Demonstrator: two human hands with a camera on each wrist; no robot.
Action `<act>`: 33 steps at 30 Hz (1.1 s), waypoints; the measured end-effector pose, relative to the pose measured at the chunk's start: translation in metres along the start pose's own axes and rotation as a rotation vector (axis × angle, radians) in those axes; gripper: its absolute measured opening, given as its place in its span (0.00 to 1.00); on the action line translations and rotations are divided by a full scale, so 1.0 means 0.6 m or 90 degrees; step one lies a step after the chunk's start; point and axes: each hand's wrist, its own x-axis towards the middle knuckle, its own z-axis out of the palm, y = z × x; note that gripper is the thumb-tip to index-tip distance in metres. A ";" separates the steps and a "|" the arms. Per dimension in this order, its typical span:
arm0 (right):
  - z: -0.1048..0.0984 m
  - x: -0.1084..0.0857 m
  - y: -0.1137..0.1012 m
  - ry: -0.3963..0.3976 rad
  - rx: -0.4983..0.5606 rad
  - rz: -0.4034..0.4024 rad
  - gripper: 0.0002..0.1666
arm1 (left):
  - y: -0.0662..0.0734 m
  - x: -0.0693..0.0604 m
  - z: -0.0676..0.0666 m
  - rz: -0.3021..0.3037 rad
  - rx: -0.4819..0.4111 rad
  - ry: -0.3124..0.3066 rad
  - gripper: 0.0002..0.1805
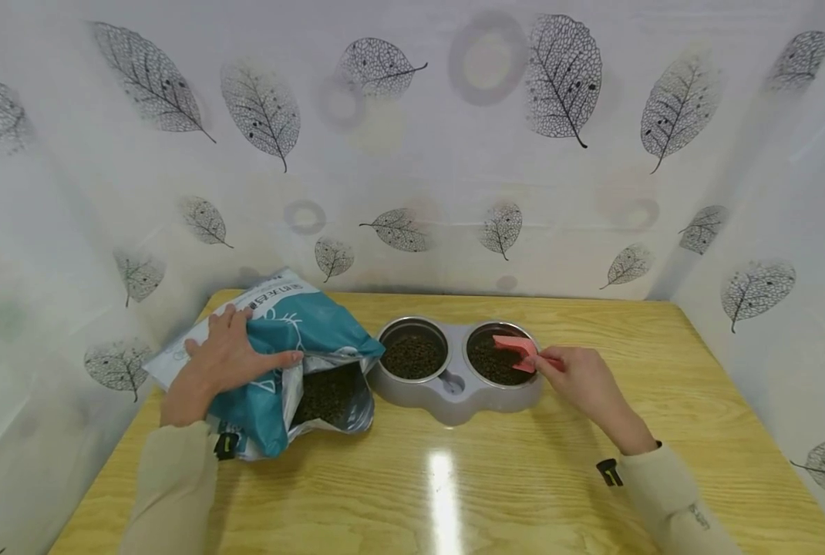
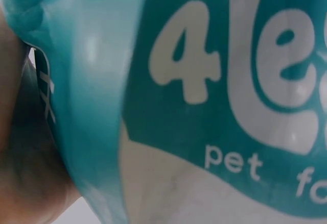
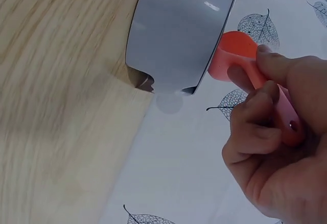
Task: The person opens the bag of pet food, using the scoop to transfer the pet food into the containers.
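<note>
In the head view a teal and white pet food bag [image 1: 315, 316] lies on its side, its mouth facing right with dark kibble [image 1: 325, 395] inside. My left hand [image 1: 228, 358] rests on top of the bag, fingers and thumb spread. The bag's printed front [image 2: 179, 112] fills the left wrist view. My right hand [image 1: 582, 381] grips a pink scoop [image 1: 520, 347] by its handle, over the right bowl [image 1: 471, 370] of a grey double feeder [image 1: 454, 408]. The right wrist view shows fingers and thumb wrapped round the handle [image 3: 283, 109]. Whether the scoop holds kibble is hidden.
Kibble also covers the bottom of the left bowl [image 1: 383, 343], close beside the bag's mouth. The wooden table [image 1: 357, 501] ends at a leaf-patterned white curtain [image 1: 426, 162] at the back and sides.
</note>
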 end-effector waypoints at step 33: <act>-0.004 -0.068 0.065 -0.109 -0.139 0.195 0.21 | 0.126 -0.171 0.067 0.136 0.016 0.013 0.63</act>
